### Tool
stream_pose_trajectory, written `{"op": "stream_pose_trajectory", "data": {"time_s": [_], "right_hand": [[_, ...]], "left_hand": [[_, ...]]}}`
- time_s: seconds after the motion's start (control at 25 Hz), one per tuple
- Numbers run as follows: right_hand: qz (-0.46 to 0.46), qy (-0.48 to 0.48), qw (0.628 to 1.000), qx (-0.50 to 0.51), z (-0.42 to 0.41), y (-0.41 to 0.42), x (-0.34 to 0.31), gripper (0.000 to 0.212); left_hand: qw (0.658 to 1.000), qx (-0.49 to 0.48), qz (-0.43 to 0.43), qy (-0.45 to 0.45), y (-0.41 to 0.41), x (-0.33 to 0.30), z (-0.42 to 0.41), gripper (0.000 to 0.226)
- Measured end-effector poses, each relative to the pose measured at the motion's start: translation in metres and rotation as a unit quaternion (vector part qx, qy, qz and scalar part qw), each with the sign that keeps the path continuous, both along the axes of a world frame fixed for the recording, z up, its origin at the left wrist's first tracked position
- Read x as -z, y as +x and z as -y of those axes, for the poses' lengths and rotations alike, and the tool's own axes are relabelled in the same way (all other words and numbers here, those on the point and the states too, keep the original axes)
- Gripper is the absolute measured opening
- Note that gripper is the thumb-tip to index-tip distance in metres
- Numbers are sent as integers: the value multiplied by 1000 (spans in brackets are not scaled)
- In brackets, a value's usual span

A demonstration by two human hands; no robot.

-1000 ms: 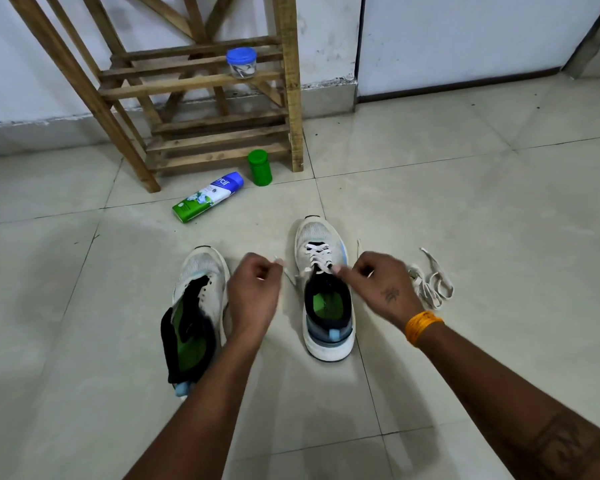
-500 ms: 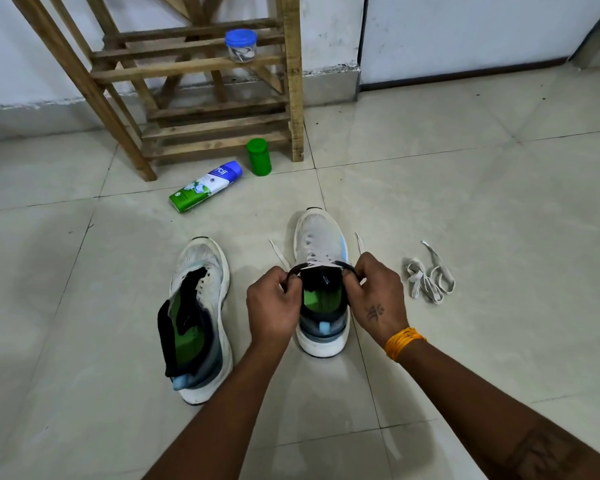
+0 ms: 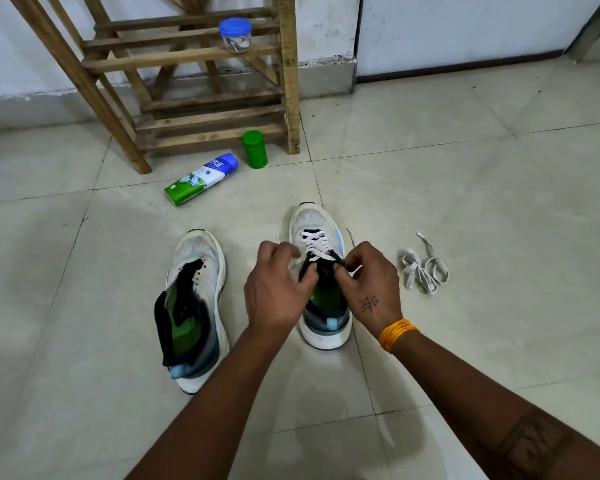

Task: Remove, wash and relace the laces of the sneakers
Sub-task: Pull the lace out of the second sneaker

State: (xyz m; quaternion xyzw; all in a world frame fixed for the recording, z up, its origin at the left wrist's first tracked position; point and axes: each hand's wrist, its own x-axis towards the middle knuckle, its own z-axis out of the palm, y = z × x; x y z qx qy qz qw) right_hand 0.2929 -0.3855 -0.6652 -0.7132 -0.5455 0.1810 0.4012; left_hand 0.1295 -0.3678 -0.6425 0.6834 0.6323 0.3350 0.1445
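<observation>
L hand [image 3: 278, 289]: over R shoe's near-left side, fingers curled; grip looks closed at the tongue/collar edge, thumb by the black tongue; a lace end shows just past the knuckles, can't tell if it's pinched
R hand [image 3: 371, 289]: at the shoe's right collar, fingertips pinched together on the lace/tongue top; grip closed, exact thing held unclear; orange band [image 3: 397, 334] on wrist
R shoe [image 3: 323, 327]: upright on floor, toe pointing away, between both hands; white w/ black tongue, green insole
lace [image 3: 314, 242]: white, crossed through the front eyelets of R shoe; ends stick out either side near the hands
L shoe [image 3: 196, 306]: left of R shoe, apart from it, on floor; no lace in it, tongue flopped open, green insole showing
loose lace [image 3: 421, 268]: bunched on floor just right of R hand, not touching the shoe
floor [image 3: 482, 202]: pale tiles
rack [image 3: 201, 98]: wooden, by the wall behind the shoes
jar [image 3: 235, 34]: blue lid, on a rack slat
green tub [image 3: 254, 148]: upright on floor at rack's foot
tube [image 3: 201, 179]: green/white/blue, lying on floor beside green tub, between rack and shoes
</observation>
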Motion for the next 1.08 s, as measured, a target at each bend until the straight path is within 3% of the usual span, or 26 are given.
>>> {"op": "stream_pose_trajectory", "data": {"time_s": [0.08, 0.2, 0.32, 0.4, 0.48, 0.56, 0.64, 0.76, 0.84, 1.08], "right_hand": [[-7, 14, 1000, -2, 3, -3, 0, 20], [-13, 27, 1000, 4, 8, -7, 1, 21], [-18, 26, 999, 26, 11, -9, 4, 21], [-23, 34, 998, 48, 12, -12, 4, 22], [-22, 42, 997, 57, 12, -15, 5, 24], [-22, 57, 997, 49, 12, -19, 7, 23], [-24, 66, 997, 38, 11, -18, 8, 21], [-25, 67, 997, 30, 11, -17, 10, 21], [-31, 68, 997, 28, 11, -17, 10, 22], [-37, 69, 997, 22, 12, -16, 8, 22]], "left_hand": [[991, 92, -92, -5, 7, -14, -12, 30], [954, 193, -227, -34, 19, -26, -30, 19], [967, 183, -179, -3, 16, -19, -38, 14], [996, 67, -55, -2, 4, -8, -43, 14], [998, -43, 35, -42, -10, 2, -47, 14], [998, -34, 18, -42, -13, 7, -41, 10], [998, 58, -35, 0, -5, 1, -35, 17], [965, 199, -169, 12, 7, -11, -35, 22], [950, 220, -222, 12, 6, -16, -40, 15], [955, 224, -191, 16, 12, -18, -30, 24]]}}
